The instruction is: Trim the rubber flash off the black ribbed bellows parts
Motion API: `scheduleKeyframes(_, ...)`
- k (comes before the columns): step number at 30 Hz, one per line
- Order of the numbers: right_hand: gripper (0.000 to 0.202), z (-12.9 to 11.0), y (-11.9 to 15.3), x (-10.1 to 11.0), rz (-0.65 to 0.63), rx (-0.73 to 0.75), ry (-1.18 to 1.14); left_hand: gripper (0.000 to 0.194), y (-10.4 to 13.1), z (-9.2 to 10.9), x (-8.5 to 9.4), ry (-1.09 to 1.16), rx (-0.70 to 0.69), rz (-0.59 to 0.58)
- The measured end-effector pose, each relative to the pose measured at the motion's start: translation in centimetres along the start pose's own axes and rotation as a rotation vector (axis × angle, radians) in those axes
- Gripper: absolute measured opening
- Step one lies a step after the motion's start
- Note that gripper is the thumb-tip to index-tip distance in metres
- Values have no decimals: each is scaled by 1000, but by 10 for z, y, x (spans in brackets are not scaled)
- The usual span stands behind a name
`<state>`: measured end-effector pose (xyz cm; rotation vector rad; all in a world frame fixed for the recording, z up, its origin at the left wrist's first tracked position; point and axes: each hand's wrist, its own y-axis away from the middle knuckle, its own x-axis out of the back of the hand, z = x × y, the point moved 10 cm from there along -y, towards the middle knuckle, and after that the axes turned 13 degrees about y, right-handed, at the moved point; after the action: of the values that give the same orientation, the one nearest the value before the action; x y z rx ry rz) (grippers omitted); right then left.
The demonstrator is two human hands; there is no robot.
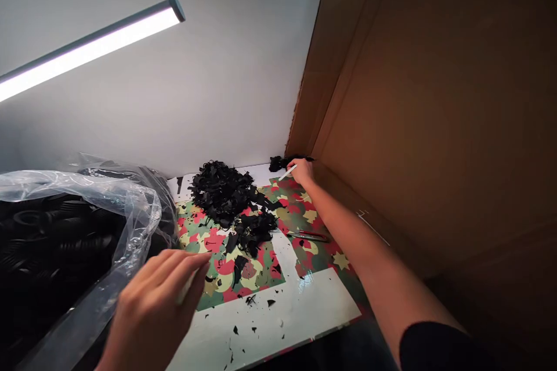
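Note:
My left hand [159, 298] is at the lower left, over the table edge beside the plastic bag, its fingers pressed together; whatever may be between them is hidden. Farther back, my right hand [302, 173] grips a thin white stick [287, 173] near the cardboard. A large heap of black scraps [221, 191] lies on the patterned table covering [259, 275], with a smaller clump [256, 229] in front of it. A slim dark metal tool [310, 236] rests right of the clump.
An open clear plastic bag [148, 208] full of black ribbed parts [56, 243] stands at the left. Tall cardboard [435, 98] walls the right side. More black scraps [275, 163] lie at the back, and a tube light [96, 43] hangs upper left.

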<state>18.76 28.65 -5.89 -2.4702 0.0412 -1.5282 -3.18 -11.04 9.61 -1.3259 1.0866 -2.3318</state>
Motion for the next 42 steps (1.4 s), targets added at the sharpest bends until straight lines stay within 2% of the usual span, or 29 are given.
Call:
scheduleKeyframes(3,34,4,35,3,-86,12,-61,23,-3,-2,-49,48,-45,-92)
scheduleKeyframes(6,30,5,72,15,-120,35,-129,22,-4,-24,-78,145,40,-175)
scheduleKeyframes(8,20,-1,93,27,-110,53,-208,19,-5,-41,-90,244,132,-221)
scheduleKeyframes(10,20,-18,110,36,-102,87,-326,16,-6,-56,-100,393,256,-236)
scheduleKeyframes(12,29,-46,129,39,-127,139,-464,17,-5,-71,-110,612,431,-209)
scheduleKeyframes(15,33,-98,161,33,-191,221,-639,36,2,-90,-123,990,706,-72)
scheduleKeyframes(18,28,-141,191,25,-268,263,-875,50,11,-99,-125,1163,828,120)
scheduleKeyframes(21,31,-160,207,21,-275,296,-997,47,21,-104,-121,1135,867,230)
scheduleKeyframes(24,42,-156,211,8,-346,251,-1023,39,27,-105,-121,1110,863,242)
scheduleKeyframes(27,53,-145,210,0,-395,178,-1002,36,25,-102,-117,982,763,208)
scheduleKeyframes(30,49,-145,212,2,-441,171,-942,39,19,-94,-110,816,617,175)
scheduleKeyframes(33,41,-146,217,7,-450,146,-923,38,17,-89,-103,817,539,224)
scheduleKeyframes(38,41,-142,225,4,-475,83,-1016,28,22,-95,-104,933,656,287)
scheduleKeyframes(42,44,-137,232,-12,-595,-69,-1204,28,25,-101,-108,1019,753,312)
